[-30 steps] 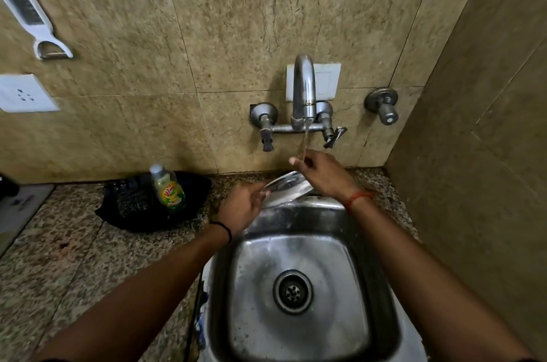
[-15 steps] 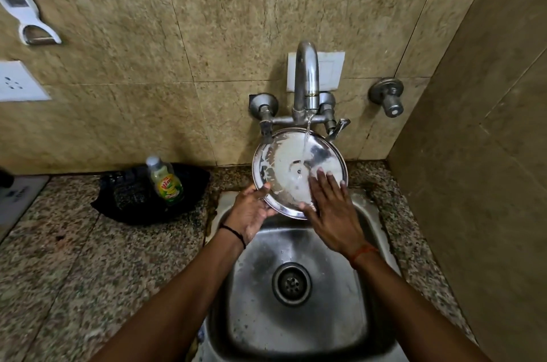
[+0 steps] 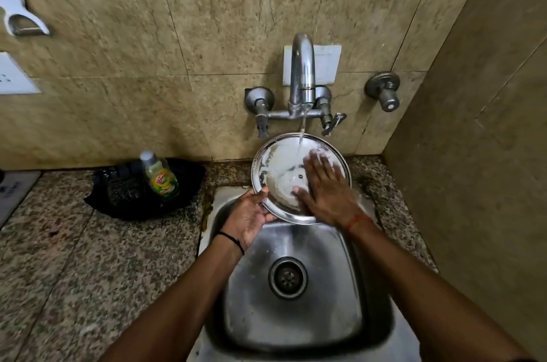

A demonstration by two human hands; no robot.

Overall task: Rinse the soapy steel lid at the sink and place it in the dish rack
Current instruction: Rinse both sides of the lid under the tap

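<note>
The round steel lid (image 3: 276,167) is held tilted toward me under the tap (image 3: 302,74), over the back of the steel sink (image 3: 296,317). White foam covers much of its face, and a thin stream of water lands on its upper part. My left hand (image 3: 251,213) grips the lid's lower left rim. My right hand (image 3: 324,191) lies flat, fingers spread, on the lid's right half. No dish rack is in view.
A green dish-soap bottle (image 3: 161,178) stands on a black tray (image 3: 118,199) on the granite counter, left of the sink. A second valve (image 3: 384,95) sticks out of the wall at the right. A tiled side wall closes in on the right. A peeler (image 3: 20,21) hangs at upper left.
The lid went from edge-on to facing me under the stream. My right hand has slid from the lid's lower edge up across its right half.
</note>
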